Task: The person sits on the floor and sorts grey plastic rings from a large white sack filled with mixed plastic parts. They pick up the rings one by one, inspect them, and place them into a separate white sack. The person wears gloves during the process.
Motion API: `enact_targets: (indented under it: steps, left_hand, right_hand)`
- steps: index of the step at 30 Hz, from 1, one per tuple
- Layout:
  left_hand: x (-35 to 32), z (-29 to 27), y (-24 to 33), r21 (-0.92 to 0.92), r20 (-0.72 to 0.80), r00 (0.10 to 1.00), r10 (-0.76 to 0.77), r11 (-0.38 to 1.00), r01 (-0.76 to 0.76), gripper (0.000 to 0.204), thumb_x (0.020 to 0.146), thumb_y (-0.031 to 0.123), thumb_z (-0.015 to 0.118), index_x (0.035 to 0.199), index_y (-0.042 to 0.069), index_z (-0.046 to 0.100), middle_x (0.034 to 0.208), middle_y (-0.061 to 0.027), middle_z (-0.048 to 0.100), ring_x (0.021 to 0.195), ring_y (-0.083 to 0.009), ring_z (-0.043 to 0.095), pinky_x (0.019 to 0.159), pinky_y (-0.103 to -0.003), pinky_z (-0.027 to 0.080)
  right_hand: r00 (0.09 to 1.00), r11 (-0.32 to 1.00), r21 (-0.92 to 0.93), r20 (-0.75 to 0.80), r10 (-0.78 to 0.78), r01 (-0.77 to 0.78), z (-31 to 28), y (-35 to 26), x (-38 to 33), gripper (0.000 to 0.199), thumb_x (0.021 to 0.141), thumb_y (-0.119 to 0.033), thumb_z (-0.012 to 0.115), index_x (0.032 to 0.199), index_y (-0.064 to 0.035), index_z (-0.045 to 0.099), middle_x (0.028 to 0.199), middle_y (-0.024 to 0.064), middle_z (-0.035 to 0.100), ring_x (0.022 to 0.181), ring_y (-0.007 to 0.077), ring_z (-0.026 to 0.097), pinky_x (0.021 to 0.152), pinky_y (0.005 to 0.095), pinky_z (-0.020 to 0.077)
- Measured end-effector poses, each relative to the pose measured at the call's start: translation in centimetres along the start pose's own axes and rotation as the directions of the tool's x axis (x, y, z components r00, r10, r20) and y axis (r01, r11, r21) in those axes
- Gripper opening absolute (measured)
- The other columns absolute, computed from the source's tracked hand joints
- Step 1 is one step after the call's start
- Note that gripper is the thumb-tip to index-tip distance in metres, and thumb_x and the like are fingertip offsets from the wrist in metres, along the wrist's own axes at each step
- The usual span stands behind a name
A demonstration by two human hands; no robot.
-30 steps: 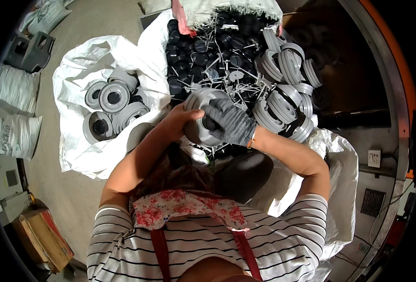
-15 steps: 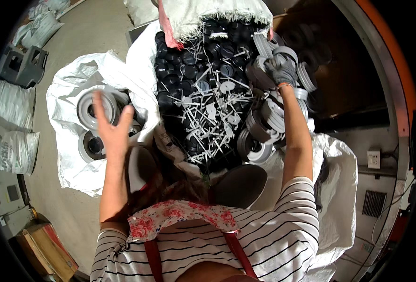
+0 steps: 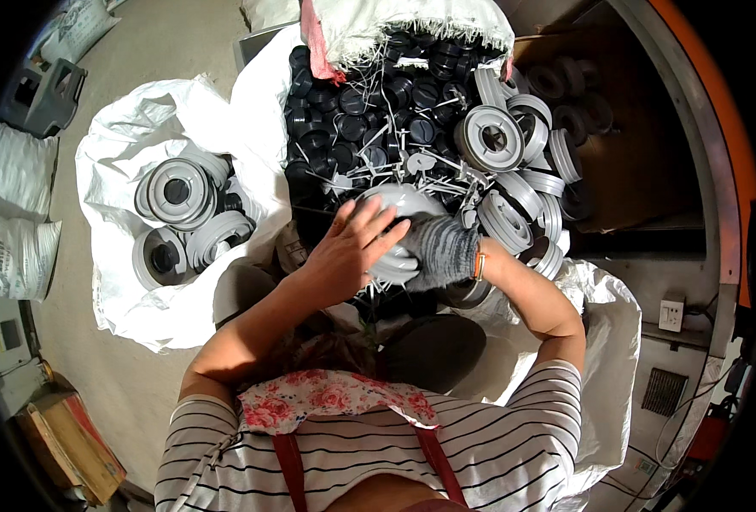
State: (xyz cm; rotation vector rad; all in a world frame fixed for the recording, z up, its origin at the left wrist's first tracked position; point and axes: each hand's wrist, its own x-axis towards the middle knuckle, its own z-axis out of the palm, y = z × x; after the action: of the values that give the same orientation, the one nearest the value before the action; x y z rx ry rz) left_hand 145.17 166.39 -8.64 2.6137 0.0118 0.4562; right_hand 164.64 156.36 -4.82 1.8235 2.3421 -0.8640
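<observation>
In front of me a grey round plastic part is held above the black bin, slightly blurred. My right hand, in a grey knitted glove, grips it from the right. My bare left hand lies over its left side, fingers stretched out and spread; the palm side is hidden. Beneath are thin light-grey plastic sprues and many black round caps. Several grey flanged rings are heaped along the bin's right side.
At the left, an open white woven sack holds several grey rings. Another white sack is at the right. A grey plastic crate, filled sacks and a cardboard box line the far left. Darker rings lie at back right.
My right hand has come from the ring heap to the middle with a grey part in it. My left hand has moved from the left sack to that part.
</observation>
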Motion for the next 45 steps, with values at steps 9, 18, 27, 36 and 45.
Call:
enact_targets:
  steps: [9, 18, 27, 36, 45]
  left_hand:
    - [-1.6, -1.0, -2.2, -0.81, 0.288, 0.655, -0.699, 0.187, 0.555, 0.054, 0.071, 0.028, 0.079, 0.109, -0.001, 0.054, 0.084, -0.0085, 0.06, 0.07, -0.0115, 0.058, 0.057, -0.027, 0.048]
    - [-0.8, -1.1, -4.1, -0.864, 0.258, 0.547, -0.796, 0.063, 0.5, 0.062, 0.072, 0.028, 0.079, 0.116, -0.004, 0.048, 0.092, -0.0092, 0.059, 0.074, -0.0135, 0.058, 0.061, -0.026, 0.049]
    - [-1.1, -0.9, -4.0, -0.923, 0.231, 0.529, -0.816, -0.012, 0.386, 0.062, 0.069, 0.03, 0.08, 0.112, -0.003, 0.051, 0.096, -0.0097, 0.06, 0.083, -0.0145, 0.059, 0.071, -0.029, 0.049]
    - [-0.8, 1.4, -3.4, -0.933, 0.124, 0.553, -0.824, 0.093, 0.348, 0.049, 0.073, 0.021, 0.074, 0.109, -0.004, 0.053, 0.095, -0.0102, 0.062, 0.084, -0.0174, 0.06, 0.076, -0.03, 0.048]
    - [-3.2, 1.8, -5.1, -0.96, -0.017, 0.83, -0.557, 0.241, 0.141, 0.031, 0.08, -0.003, 0.059, 0.111, -0.002, 0.058, 0.101, -0.0138, 0.063, 0.095, -0.0248, 0.063, 0.085, -0.03, 0.049]
  right_hand:
    - [0.649, 0.788, -0.055, -0.604, 0.463, -0.614, -2.5, 19.3, 11.6, 0.075, 0.071, -0.04, 0.071, 0.132, -0.0065, 0.042, 0.135, 0.0219, 0.044, 0.125, 0.0356, 0.042, 0.105, 0.0398, 0.034]
    - [0.474, 0.577, 0.091, -0.474, 0.742, -0.812, -2.2, 23.5, 20.7, 0.065, 0.072, -0.029, 0.068, 0.13, -0.0102, 0.046, 0.145, 0.018, 0.03, 0.136, 0.038, 0.024, 0.105, 0.0499, 0.0313]
    - [0.689, 0.798, 0.038, -0.479, 0.543, -0.602, 0.8, 17.9, 11.7, 0.052, 0.071, -0.02, 0.07, 0.115, 0.0008, 0.052, 0.111, 0.0268, 0.056, 0.106, 0.0408, 0.054, 0.092, 0.0432, 0.0447]
    - [0.667, 0.863, 0.171, -0.57, 0.48, -0.475, 2.8, 6.0, 3.7, 0.037, 0.082, -0.025, 0.063, 0.107, 0.0005, 0.055, 0.099, 0.0242, 0.061, 0.094, 0.0393, 0.059, 0.081, 0.0443, 0.0471]
    - [0.721, 0.998, 0.059, -0.691, 0.049, -0.011, 2.4, -2.4, 5.5, 0.061, 0.075, -0.032, 0.073, 0.12, 0.0042, 0.05, 0.115, 0.023, 0.056, 0.113, 0.0371, 0.052, 0.097, 0.0389, 0.0418]
